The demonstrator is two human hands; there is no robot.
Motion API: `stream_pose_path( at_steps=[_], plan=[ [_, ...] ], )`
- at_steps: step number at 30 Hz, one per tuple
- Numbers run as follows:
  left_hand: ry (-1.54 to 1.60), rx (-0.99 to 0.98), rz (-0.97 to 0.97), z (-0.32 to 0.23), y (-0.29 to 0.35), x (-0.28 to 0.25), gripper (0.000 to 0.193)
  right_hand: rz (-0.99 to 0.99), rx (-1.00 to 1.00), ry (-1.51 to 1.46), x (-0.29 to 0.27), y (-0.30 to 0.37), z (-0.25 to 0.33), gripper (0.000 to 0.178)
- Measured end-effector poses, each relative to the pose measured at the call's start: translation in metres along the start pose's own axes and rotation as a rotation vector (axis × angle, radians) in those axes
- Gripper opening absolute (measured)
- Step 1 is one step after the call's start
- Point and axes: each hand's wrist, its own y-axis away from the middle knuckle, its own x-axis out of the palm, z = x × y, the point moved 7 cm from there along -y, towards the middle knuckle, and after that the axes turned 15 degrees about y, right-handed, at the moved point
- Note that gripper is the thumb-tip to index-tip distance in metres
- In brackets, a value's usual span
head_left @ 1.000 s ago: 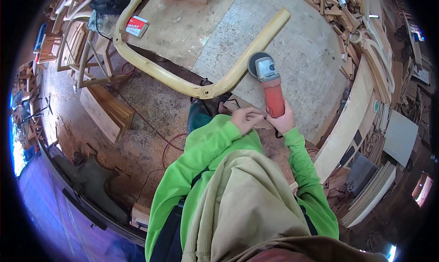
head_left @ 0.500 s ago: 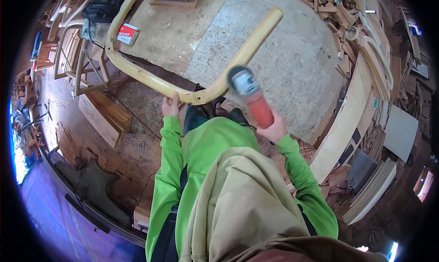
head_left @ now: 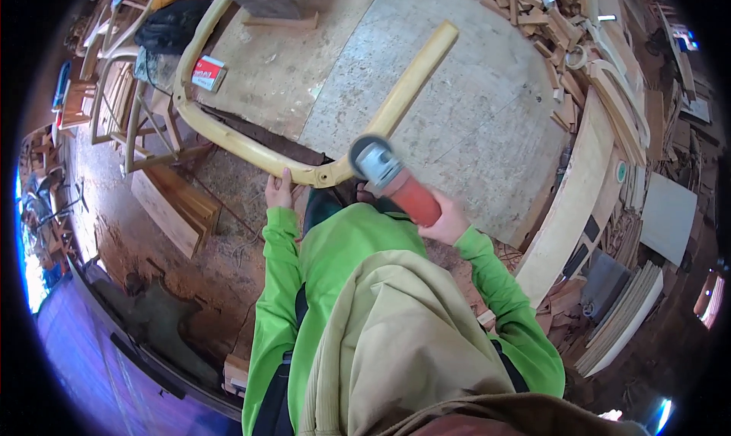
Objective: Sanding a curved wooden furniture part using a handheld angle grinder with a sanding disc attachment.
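Observation:
A curved, pale wooden frame [head_left: 244,151], bent in a U with rounded corners, lies across the work surface in front of me. My left hand [head_left: 280,190] grips its near rail from the underside, left of a small round hole at the corner. In my right hand [head_left: 447,219] is an angle grinder [head_left: 413,198] with a red body and a grey metal head. Its dark, round disc [head_left: 368,154] is at the frame's near right bend; whether it touches the wood I cannot tell.
The wooden work surface [head_left: 464,131] spreads ahead. A red-and-white box [head_left: 208,73] lies inside the frame, with a black bag [head_left: 173,26] beyond it. Wood offcuts [head_left: 560,32] are heaped at far right. A long curved board [head_left: 567,200] stands right; chair frames [head_left: 137,124] stand left.
My right hand has brought the grinder left and nearer to me, along the bend. The wooden frame sits slightly lower and further left in the picture; my left hand still holds it.

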Motion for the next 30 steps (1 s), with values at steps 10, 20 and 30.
stream_pose_path(
  at_steps=[10, 20, 30],
  plan=[
    [-0.044, 0.002, 0.010, -0.001, 0.004, 0.004, 0.032, -0.284, 0.035, 0.039, -0.056, -0.055, -0.063, 0.059],
    [-0.032, 0.027, 0.020, -0.003, 0.000, -0.004, 0.035, -0.158, 0.125, -0.151, -0.034, -0.053, -0.011, 0.052],
    [-0.075, -0.015, 0.019, -0.002, -0.002, -0.002, 0.033, -0.350, 0.267, -0.324, -0.002, -0.046, 0.031, 0.053]
  ],
)
